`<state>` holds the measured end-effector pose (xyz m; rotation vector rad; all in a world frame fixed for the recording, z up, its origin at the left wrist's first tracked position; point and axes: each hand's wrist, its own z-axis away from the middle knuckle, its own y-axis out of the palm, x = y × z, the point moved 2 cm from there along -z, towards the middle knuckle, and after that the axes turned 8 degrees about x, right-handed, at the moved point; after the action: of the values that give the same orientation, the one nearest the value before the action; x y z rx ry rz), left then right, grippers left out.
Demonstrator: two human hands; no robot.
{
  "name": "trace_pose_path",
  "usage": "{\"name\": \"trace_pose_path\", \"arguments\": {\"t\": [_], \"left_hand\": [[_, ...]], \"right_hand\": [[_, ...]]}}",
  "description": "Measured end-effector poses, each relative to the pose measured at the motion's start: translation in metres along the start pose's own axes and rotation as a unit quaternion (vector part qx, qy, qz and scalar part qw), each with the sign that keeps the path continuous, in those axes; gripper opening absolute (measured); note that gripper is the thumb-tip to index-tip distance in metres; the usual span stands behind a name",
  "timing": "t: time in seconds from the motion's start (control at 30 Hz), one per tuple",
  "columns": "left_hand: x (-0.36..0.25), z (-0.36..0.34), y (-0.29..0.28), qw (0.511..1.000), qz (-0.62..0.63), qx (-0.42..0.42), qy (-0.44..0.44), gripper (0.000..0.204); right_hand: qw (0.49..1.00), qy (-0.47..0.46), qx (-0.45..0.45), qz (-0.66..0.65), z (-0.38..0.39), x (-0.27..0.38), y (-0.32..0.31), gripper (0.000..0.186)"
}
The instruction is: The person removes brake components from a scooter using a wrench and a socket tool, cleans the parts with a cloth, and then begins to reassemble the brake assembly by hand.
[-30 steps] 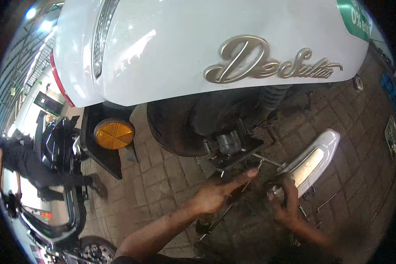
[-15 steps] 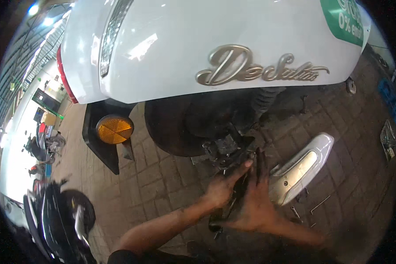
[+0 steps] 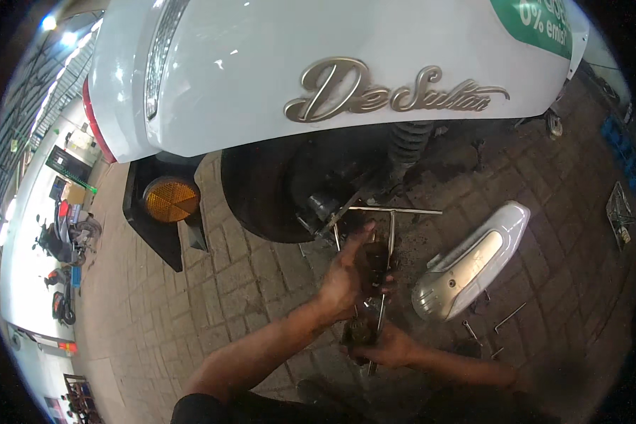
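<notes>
T-handled tool (image 3: 393, 230), slim and metallic, is seen low in the middle, beneath the scooter's edge, its crossbar uppermost and its shaft run down past both hands. Brick paving (image 3: 247, 311) is spread under everything. Above, most of the width is filled by a white scooter body (image 3: 240, 85), on which a raised metallic emblem (image 3: 332, 92) is fixed and a green decal (image 3: 544, 28) is cut off by the upper edge. Below the body a dark wheel (image 3: 268, 191) is partly shown, with a coiled shock absorber (image 3: 410, 145) to its right. To its left, a round orange reflector (image 3: 171, 199) is carried by a black mud flap (image 3: 159, 237). A white and gold cover (image 3: 473, 261) is laid on the paving, to the right of the hands and apart from them. A dark, grimy part (image 3: 377, 265) is enclosed by the left grip (image 3: 340, 286), its fingers curled round and one digit pointed upward. The right grip (image 3: 387, 346) is placed near the shaft's lower end, its fingers partly hidden; how far it is closed cannot be told. Right of it, a small spanner (image 3: 472, 332) and a thin bent rod (image 3: 512, 316) are scattered on the bricks.
</notes>
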<state>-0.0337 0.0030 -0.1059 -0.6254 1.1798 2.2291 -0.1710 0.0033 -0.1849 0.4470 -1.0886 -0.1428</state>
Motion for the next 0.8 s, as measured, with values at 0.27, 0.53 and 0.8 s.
{"name": "trace_pose_path", "arguments": {"t": [0.27, 0.53, 0.8], "left_hand": [[0.007, 0.003, 0.010, 0.996, 0.026, 0.074, -0.029, 0.067], [0.000, 0.013, 0.009, 0.989, 0.000, 0.137, -0.054, 0.072], [0.001, -0.002, 0.003, 0.996, 0.020, 0.086, -0.004, 0.066]], "right_hand": [[0.890, -0.110, 0.200, -0.394, -0.017, -0.086, -0.032, 0.054], [0.843, -0.097, 0.218, -0.482, -0.031, -0.100, -0.030, 0.061], [0.820, -0.129, 0.224, -0.511, -0.023, -0.080, -0.032, 0.060]]}}
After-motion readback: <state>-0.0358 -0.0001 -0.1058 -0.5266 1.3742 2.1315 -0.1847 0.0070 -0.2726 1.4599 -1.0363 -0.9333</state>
